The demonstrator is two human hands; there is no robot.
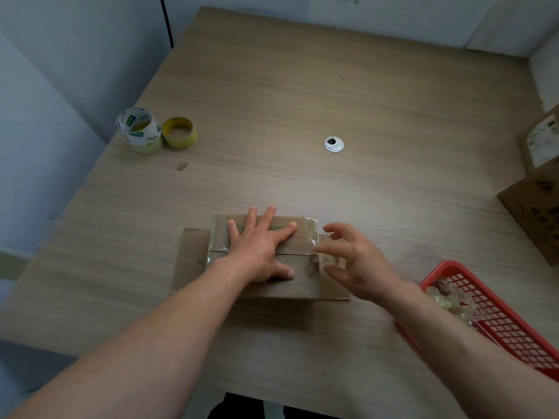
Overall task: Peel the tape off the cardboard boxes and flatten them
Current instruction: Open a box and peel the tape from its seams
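Note:
A small cardboard box (302,279) lies near the table's front edge, with side flaps spread out to the left and right. Clear tape (310,229) runs along its top and right end. My left hand (260,246) presses flat on the box top with fingers spread. At the box's right end my right hand (354,261) hovers with fingers loosely curled, fingertips close to the tape; I cannot tell whether they touch it.
Two rolls of tape (157,131) stand at the back left of the wooden table (302,101). A red basket (496,316) with crumpled peeled tape sits at the front right. More cardboard boxes (538,207) stand at the right edge. A round cable grommet (333,144) lies mid-table.

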